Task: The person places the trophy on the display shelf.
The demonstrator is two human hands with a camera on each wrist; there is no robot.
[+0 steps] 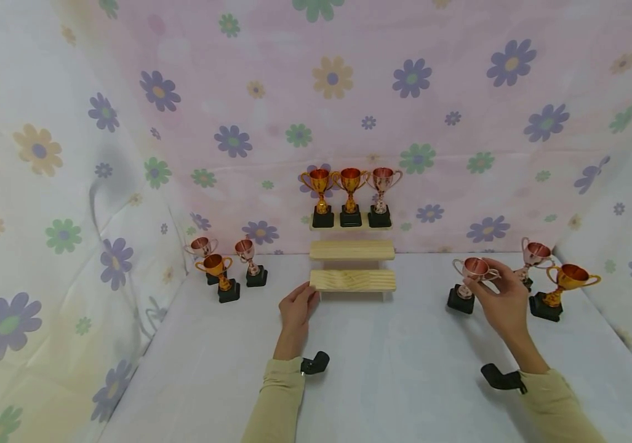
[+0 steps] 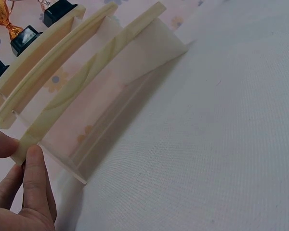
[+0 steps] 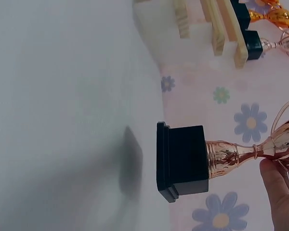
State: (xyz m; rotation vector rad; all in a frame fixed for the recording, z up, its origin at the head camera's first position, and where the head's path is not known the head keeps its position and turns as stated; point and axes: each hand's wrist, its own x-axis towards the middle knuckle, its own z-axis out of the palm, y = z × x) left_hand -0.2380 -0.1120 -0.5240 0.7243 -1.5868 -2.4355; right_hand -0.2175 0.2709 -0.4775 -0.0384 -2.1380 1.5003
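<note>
Left hand [image 1: 296, 311]: your thumb above and fingers below, pinching the left end of the lowest step [image 1: 352, 280]. Sound bracing spot; steady only, as a tug would likely rock the rack [image 1: 351, 250] and its load. Up top, left to right: first gold trophy [image 1: 320, 180], second gold trophy [image 1: 351, 180], pale rose trophy [image 1: 383, 179], all upright, close together. Right hand [image 1: 504, 307]: your thumb and fingers pinch a rose-gold trophy [image 3: 226, 156] near its bowl, base apparently raised off the table [image 1: 393, 369]. Hold it level; the heavy-looking base may swing. Farther right, near your knuckles: another rose-gold trophy [image 1: 535, 253], then a handled gold trophy [image 1: 572, 278]. Lift high enough to miss both.
</note>
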